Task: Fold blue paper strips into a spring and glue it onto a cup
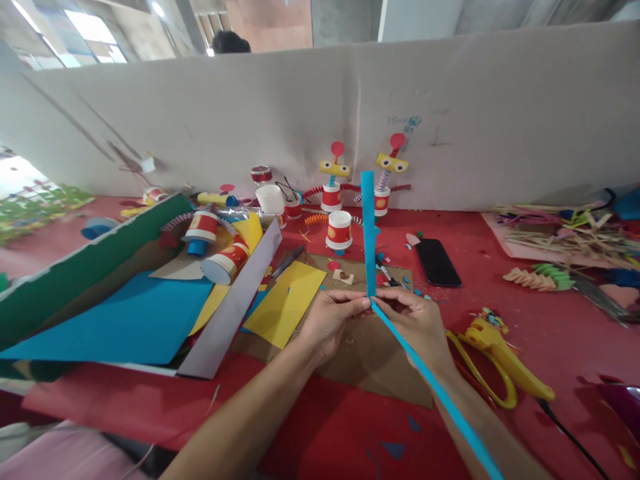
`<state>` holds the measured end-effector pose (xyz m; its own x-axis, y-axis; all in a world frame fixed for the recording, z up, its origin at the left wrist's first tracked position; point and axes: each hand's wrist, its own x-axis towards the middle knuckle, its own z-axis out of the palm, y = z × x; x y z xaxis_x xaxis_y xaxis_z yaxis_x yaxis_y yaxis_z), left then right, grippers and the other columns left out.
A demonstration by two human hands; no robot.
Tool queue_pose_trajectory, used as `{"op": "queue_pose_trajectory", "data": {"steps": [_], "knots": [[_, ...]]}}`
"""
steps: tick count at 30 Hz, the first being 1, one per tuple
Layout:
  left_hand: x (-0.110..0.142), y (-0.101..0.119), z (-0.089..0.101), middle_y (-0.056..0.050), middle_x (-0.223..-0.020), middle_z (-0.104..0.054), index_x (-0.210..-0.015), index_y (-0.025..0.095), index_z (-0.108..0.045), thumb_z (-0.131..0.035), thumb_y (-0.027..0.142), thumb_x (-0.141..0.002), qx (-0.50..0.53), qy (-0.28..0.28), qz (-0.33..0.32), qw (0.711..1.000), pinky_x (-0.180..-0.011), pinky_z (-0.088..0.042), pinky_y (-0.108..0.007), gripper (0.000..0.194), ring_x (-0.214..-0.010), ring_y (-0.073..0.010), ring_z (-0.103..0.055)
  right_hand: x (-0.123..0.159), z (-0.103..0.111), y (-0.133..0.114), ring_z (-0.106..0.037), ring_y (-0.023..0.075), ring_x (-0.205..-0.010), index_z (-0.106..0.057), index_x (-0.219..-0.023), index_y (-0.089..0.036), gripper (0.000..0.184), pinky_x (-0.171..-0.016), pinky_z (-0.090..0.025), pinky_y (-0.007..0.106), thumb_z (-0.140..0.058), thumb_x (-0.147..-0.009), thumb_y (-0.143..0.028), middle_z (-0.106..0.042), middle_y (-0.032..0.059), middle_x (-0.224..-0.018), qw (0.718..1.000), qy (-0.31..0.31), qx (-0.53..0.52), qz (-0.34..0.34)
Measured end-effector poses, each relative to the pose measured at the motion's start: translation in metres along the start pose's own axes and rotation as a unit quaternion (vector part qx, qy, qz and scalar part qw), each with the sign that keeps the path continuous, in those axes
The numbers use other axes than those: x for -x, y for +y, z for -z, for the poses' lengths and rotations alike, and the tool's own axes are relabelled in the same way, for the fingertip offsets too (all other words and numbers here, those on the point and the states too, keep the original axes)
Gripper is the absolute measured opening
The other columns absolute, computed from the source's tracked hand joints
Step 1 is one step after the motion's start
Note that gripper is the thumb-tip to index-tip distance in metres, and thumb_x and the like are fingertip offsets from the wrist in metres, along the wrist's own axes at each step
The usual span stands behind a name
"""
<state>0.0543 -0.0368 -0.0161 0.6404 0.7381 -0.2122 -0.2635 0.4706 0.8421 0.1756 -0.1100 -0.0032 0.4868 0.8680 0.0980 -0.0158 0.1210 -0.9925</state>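
Both hands meet at a fold between two blue paper strips (369,233). One length stands upright above my fingers; the other slants down to the right across my right forearm. My left hand (334,320) pinches the joint between thumb and forefinger. Closed on the same spot from the other side is my right hand (413,323). Beneath them lies a brown cardboard sheet (380,363). Beyond the hands stands a red-and-white paper cup (339,231) with a coiled orange paper arm. Two paper-cup figures (331,193) with yellow heads and round eyes stand behind.
Left is a green-sided box (100,267) with blue card (125,320) and cups inside. Yellow card (287,303) lies beside it. On the right are a black phone (438,262), a yellow glue gun (507,353), scissors (483,367) and paper strips (575,233). A white partition (225,120) stands behind.
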Motion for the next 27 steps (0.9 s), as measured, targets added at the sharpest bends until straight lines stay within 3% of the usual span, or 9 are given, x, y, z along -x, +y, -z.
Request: {"op": "queue_pose_trajectory", "data": {"steps": [3,8,11,17,20,23,27], "knots": [[0.0,0.0,-0.001,-0.006,-0.067,-0.071,-0.077,0.013,-0.076,-0.077,0.022,-0.065,-0.001,0.001,-0.017,1.0,-0.066,-0.046,-0.022,0.015,-0.062,-0.0103,-0.06,0.0,0.0,-0.001,-0.065,0.0174,-0.079,-0.075,-0.081,-0.025,0.01,-0.072,-0.053,0.03,-0.071,-0.072,-0.028,-0.071,0.0015,-0.082,0.998,-0.002,0.037,0.059],[0.001,0.002,-0.003,-0.006,-0.069,-0.071,-0.076,0.013,-0.075,-0.076,0.025,-0.067,0.01,0.033,-0.046,0.998,-0.068,-0.047,-0.024,0.015,-0.064,-0.0114,-0.06,0.004,-0.001,-0.002,-0.065,0.0207,-0.092,-0.073,-0.098,-0.027,0.022,-0.082,-0.052,0.035,-0.067,-0.077,-0.025,-0.07,0.0035,-0.099,0.99,-0.034,0.107,0.091],[0.003,0.003,-0.007,-0.006,-0.071,-0.07,-0.076,0.013,-0.074,-0.077,0.025,-0.066,0.023,0.049,-0.062,0.997,-0.068,-0.046,-0.024,0.016,-0.066,-0.0109,-0.06,0.006,-0.005,0.001,-0.065,0.0202,-0.094,-0.071,-0.101,-0.028,0.024,-0.086,-0.051,0.036,-0.068,-0.078,-0.027,-0.071,0.0022,-0.1,0.997,-0.016,0.05,0.064],[0.005,-0.002,-0.012,-0.002,-0.068,-0.066,-0.073,0.014,-0.07,-0.077,0.023,-0.066,0.071,0.058,-0.046,0.995,-0.065,-0.044,-0.021,0.013,-0.064,-0.0088,-0.059,0.001,-0.009,0.012,-0.066,0.0169,-0.075,-0.073,-0.08,-0.024,0.008,-0.076,-0.052,0.032,-0.071,-0.074,-0.029,-0.074,0.0003,-0.08,0.997,0.034,-0.068,-0.018],[0.005,0.001,-0.012,0.001,-0.065,-0.062,-0.071,0.015,-0.066,-0.075,0.021,-0.067,0.065,0.035,-0.034,0.997,-0.062,-0.041,-0.02,0.011,-0.06,-0.0069,-0.055,-0.003,-0.004,0.012,-0.066,0.0181,-0.076,-0.073,-0.079,-0.022,0.012,-0.076,-0.051,0.032,-0.073,-0.071,-0.031,-0.074,0.0008,-0.077,0.998,0.02,-0.048,-0.045],[0.006,0.007,-0.011,0.0,-0.065,-0.061,-0.071,0.015,-0.066,-0.074,0.024,-0.067,-0.002,0.02,-0.017,1.0,-0.059,-0.038,-0.021,0.013,-0.059,-0.0075,-0.052,-0.006,0.005,0.008,-0.066,0.0209,-0.079,-0.074,-0.081,-0.02,0.019,-0.077,-0.05,0.035,-0.073,-0.07,-0.035,-0.073,0.0033,-0.078,0.998,-0.018,0.008,-0.065],[0.007,0.013,-0.008,-0.001,-0.064,-0.061,-0.069,0.014,-0.067,-0.077,0.027,-0.063,-0.075,0.033,-0.013,0.997,-0.058,-0.037,-0.023,0.017,-0.058,-0.0085,-0.052,-0.007,0.012,0.005,-0.063,0.0199,-0.075,-0.072,-0.078,-0.019,0.021,-0.072,-0.048,0.033,-0.073,-0.07,-0.039,-0.072,0.0037,-0.077,0.994,-0.044,0.055,-0.086]]}}
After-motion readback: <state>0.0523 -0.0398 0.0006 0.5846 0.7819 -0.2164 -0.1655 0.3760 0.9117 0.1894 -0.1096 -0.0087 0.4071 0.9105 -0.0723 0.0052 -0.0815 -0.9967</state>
